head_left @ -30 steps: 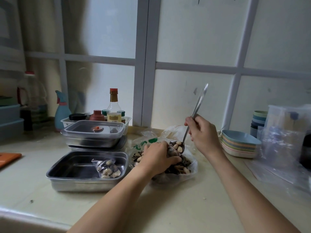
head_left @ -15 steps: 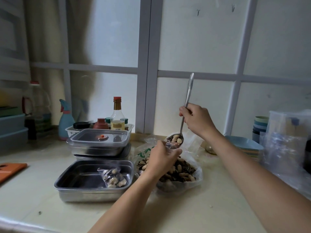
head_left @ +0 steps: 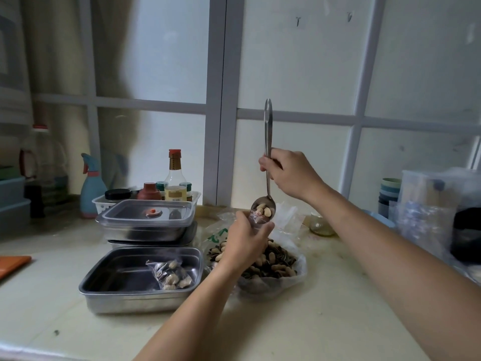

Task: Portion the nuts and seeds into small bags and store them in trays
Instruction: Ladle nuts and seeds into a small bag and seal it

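Observation:
My right hand (head_left: pixel 291 174) grips the handle of a long metal spoon (head_left: pixel 268 142), held nearly upright, its bowl loaded with pale nuts (head_left: pixel 264 211). Just below the bowl, my left hand (head_left: pixel 246 241) holds a small clear bag (head_left: pixel 256 220), mostly hidden by my fingers. Under both hands lies a large open plastic bag of mixed nuts and dark seeds (head_left: pixel 276 264). To its left stands an open steel tray (head_left: pixel 130 298) with one filled small bag (head_left: pixel 171 274) lying in it.
Behind the open tray, a lidded steel tray (head_left: pixel 145 220) is stacked on another. A white basket of sauce bottles (head_left: pixel 175 178) and a blue spray bottle (head_left: pixel 91 188) line the window. Stacked bowls (head_left: pixel 389 194) and clear plastic bags (head_left: pixel 429 217) crowd the right. An orange board (head_left: pixel 13 264) lies left.
My right hand lifted the loaded spoon out of the big bag and turned it upright. My left hand rose with the small bag to meet the spoon's bowl.

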Demonstrator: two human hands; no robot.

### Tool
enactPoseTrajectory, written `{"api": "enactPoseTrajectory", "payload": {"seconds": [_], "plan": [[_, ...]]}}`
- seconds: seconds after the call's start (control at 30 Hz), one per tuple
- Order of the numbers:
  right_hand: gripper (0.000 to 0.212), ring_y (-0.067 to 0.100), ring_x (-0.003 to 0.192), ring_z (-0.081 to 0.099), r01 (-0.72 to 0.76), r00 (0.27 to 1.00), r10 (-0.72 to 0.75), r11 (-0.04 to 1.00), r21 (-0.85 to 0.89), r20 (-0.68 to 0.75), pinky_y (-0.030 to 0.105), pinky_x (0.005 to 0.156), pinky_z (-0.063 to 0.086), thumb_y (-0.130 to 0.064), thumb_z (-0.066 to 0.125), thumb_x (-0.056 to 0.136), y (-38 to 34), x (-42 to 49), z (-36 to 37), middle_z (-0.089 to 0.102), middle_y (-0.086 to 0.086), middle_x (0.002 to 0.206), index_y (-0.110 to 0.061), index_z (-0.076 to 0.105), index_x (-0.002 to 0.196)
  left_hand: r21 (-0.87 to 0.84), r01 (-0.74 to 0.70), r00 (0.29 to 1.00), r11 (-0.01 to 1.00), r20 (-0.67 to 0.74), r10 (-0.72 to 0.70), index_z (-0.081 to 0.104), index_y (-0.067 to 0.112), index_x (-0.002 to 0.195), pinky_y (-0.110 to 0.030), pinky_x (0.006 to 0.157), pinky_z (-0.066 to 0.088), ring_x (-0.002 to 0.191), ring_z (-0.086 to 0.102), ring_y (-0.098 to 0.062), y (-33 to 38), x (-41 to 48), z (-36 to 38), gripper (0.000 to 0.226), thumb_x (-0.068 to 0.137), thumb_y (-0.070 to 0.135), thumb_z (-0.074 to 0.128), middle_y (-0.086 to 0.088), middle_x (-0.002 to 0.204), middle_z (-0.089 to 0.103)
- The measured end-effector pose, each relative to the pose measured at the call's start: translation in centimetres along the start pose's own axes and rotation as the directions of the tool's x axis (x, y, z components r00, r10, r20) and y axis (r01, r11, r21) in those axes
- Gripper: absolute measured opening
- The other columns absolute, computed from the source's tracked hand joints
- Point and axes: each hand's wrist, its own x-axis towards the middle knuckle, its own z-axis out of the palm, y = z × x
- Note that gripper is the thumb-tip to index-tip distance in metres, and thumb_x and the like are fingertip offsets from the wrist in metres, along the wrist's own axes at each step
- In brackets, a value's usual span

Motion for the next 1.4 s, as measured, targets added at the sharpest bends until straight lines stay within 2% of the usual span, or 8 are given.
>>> {"api": "enactPoseTrajectory", "payload": {"seconds": [0.23, 0.33, 0.7, 0.93, 1.03, 1.13, 1.27, 1.4], "plan": [[0.023, -0.009, 0.061, 0.055, 0.025, 0.998, -0.027, 0.999, -0.029, -0.063, 0.006, 0.061, 0.037, -0.025, 0.055, 0.105, -0.2, -0.1, -0.4, 0.061, -0.017, 0.07, -0.013, 0.071, 0.092, 0.016, -0.027, 1.0, 1.0, 0.002, 0.027, 0.048, 0.011, 0.123, -0.016, 0.07, 0.045, 0.092, 0.06, -0.006, 0.0, 0.0, 0.1, 0.045, 0.096, 0.041, 0.068, 0.0, 0.11, 0.065], [0.025, 0.001, 0.052, 0.051, 0.044, 0.997, -0.043, 0.999, -0.011, 0.071, 0.02, 0.061, 0.044, -0.027, 0.057, 0.104, -0.4, -0.5, -0.5, 0.06, -0.009, 0.066, -0.012, 0.071, 0.09, 0.022, -0.024, 1.0, 0.999, 0.005, 0.024, 0.046, 0.012, 0.125, -0.011, 0.067, 0.04, 0.093, 0.06, -0.009, 0.0, -0.1, 0.2, 0.047, 0.096, 0.04, 0.069, 0.003, 0.11, 0.062], [0.019, 0.019, 0.076, 0.06, 0.222, 0.974, -0.225, 0.973, -0.064, -0.042, 0.029, 0.072, 0.047, -0.022, 0.059, 0.104, -0.1, -1.2, 0.3, 0.068, 0.002, 0.079, -0.009, 0.069, 0.094, 0.033, -0.015, 1.0, 0.999, 0.012, 0.015, 0.041, 0.011, 0.116, -0.012, 0.065, 0.039, 0.087, 0.059, -0.005, 0.0, -0.1, 0.2, 0.035, 0.101, 0.035, 0.062, 0.001, 0.097, 0.063], [0.022, 0.016, 0.06, 0.056, 0.148, 0.989, -0.148, 0.989, 0.006, 0.007, 0.029, 0.064, 0.046, -0.026, 0.059, 0.104, -0.2, -1.5, 0.0, 0.065, 0.007, 0.068, -0.015, 0.07, 0.088, 0.055, -0.026, 1.0, 0.998, 0.004, 0.026, 0.043, 0.012, 0.114, -0.026, 0.071, 0.049, 0.093, 0.063, -0.019, -0.3, 0.1, 0.2, 0.035, 0.1, 0.038, 0.062, -0.005, 0.102, 0.065], [0.024, 0.005, 0.05, 0.058, 0.068, 0.987, -0.066, 0.998, 0.011, -0.148, 0.023, 0.062, 0.05, -0.025, 0.059, 0.103, 0.2, -1.7, -0.5, 0.066, -0.001, 0.065, -0.012, 0.07, 0.086, 0.023, -0.027, 1.0, 0.999, -0.008, 0.028, 0.044, 0.005, 0.117, -0.03, 0.074, 0.052, 0.079, 0.065, -0.02, -0.1, -0.1, 0.0, 0.034, 0.104, 0.034, 0.057, -0.001, 0.084, 0.065], [0.031, 0.011, 0.046, 0.064, -0.101, 0.968, 0.123, 0.989, 0.108, -0.218, 0.02, 0.053, 0.052, -0.031, 0.056, 0.105, 1.3, -2.4, -1.3, 0.07, 0.003, 0.066, -0.009, 0.067, 0.086, -0.03, 0.013, 0.994, 0.999, -0.107, -0.016, 0.042, -0.001, 0.126, -0.024, 0.062, 0.048, 0.071, 0.059, -0.008, 0.0, 0.0, -0.4, 0.037, 0.107, 0.031, 0.05, 0.003, 0.079, 0.062], [0.035, 0.023, 0.053, 0.07, -0.406, 0.892, 0.446, 0.862, 0.303, -0.073, 0.023, 0.047, 0.049, -0.031, 0.054, 0.106, 4.3, -4.4, -1.1, 0.073, 0.011, 0.068, -0.004, 0.067, 0.088, -0.112, 0.076, 0.972, 0.991, -0.215, -0.099, 0.041, 0.008, 0.118, -0.04, 0.078, 0.052, 0.089, 0.065, -0.022, -0.3, 0.2, -1.0, 0.03, 0.108, 0.036, 0.045, -0.005, 0.092, 0.067], [0.031, 0.02, 0.052, 0.07, -0.643, 0.724, 0.667, 0.561, 0.522, 0.174, 0.022, 0.044, 0.051, -0.023, 0.059, 0.105, 7.0, -7.1, 1.1, 0.071, 0.012, 0.065, 0.005, 0.065, 0.093, -0.13, 0.122, 0.966, 0.984, -0.211, -0.148, 0.032, 0.018, 0.114, -0.048, 0.088, 0.055, 0.096, 0.068, -0.028, -0.7, 0.3, -0.9, 0.031, 0.106, 0.046, 0.043, -0.017, 0.105, 0.07]]}}
